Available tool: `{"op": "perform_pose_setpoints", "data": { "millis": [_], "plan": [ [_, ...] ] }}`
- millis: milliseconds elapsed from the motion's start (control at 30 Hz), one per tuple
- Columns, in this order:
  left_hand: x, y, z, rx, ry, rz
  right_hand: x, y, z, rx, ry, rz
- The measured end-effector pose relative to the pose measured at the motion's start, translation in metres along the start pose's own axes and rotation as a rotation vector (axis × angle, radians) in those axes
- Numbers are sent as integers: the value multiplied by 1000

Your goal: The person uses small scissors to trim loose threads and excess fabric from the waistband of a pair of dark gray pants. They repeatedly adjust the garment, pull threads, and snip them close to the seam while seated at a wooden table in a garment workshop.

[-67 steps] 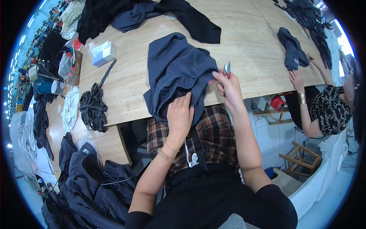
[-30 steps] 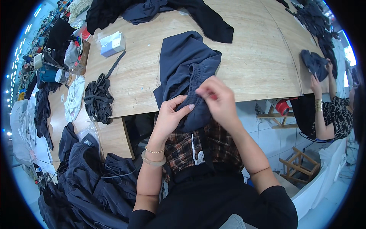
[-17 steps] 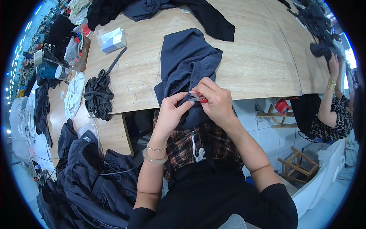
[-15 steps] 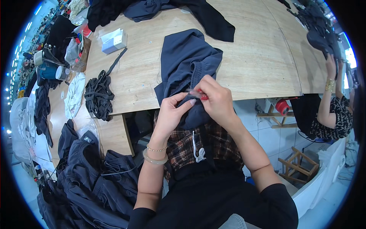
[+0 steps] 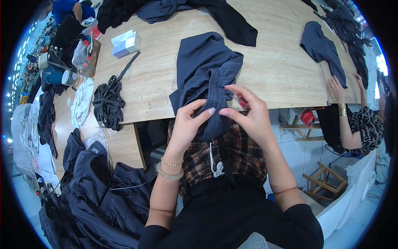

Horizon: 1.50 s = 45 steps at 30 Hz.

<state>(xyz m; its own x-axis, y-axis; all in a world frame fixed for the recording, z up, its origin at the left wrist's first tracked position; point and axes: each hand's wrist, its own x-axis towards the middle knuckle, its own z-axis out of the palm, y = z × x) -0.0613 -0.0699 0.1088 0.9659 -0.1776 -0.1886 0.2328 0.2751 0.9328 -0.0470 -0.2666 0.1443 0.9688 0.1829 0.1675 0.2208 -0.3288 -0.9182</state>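
A dark blue garment with a gathered elastic waistband lies over the table's near edge and hangs toward my lap. My left hand pinches the left side of that waistband between thumb and fingers. On its other side is my right hand, thumb and forefinger spread apart close to the elastic. Small red-handled thread snips are tucked in the right hand's curled fingers, partly hidden and blurred.
Black strips lie bundled on the left, near a tissue box. Dark garments are heaped at lower left. Across the right side, a co-worker's hand touches another dark garment. A wooden stool stands below.
My right hand has moved right off the fabric and opened its thumb and forefinger, uncovering the waistband. The co-worker has laid a dark garment on the table at right.
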Motion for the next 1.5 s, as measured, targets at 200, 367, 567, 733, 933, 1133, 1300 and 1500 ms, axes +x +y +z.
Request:
{"op": "perform_pose_setpoints", "data": {
  "millis": [200, 367, 567, 733, 933, 1133, 1300, 1500],
  "plan": [
    [4, -6, 0, 159, 72, 39, 21, 24, 32, -194, 25, -201],
    [8, -15, -11, 253, 135, 37, 33, 39, 35, 0, -93, -55],
    [8, -13, -13, 264, 151, 42, 44, 38, 22, 652, -218, 492],
    [6, -12, -14, 275, 144, 42, 45, 45, 19, 681, -180, 528],
    [5, -21, -22, 302, 197, 60, 33, 15, 30, 55, -121, -62],
    [16, -18, -15, 179, 147, 20, 24, 33, 35, -195, -11, -223],
    [8, -26, -20, 230, 240, 21, 18, 42, 44, -243, -15, -281],
    [5, -22, -11, 538, 233, 125, 13, 52, 28, 95, -103, 67]
  ]
}}
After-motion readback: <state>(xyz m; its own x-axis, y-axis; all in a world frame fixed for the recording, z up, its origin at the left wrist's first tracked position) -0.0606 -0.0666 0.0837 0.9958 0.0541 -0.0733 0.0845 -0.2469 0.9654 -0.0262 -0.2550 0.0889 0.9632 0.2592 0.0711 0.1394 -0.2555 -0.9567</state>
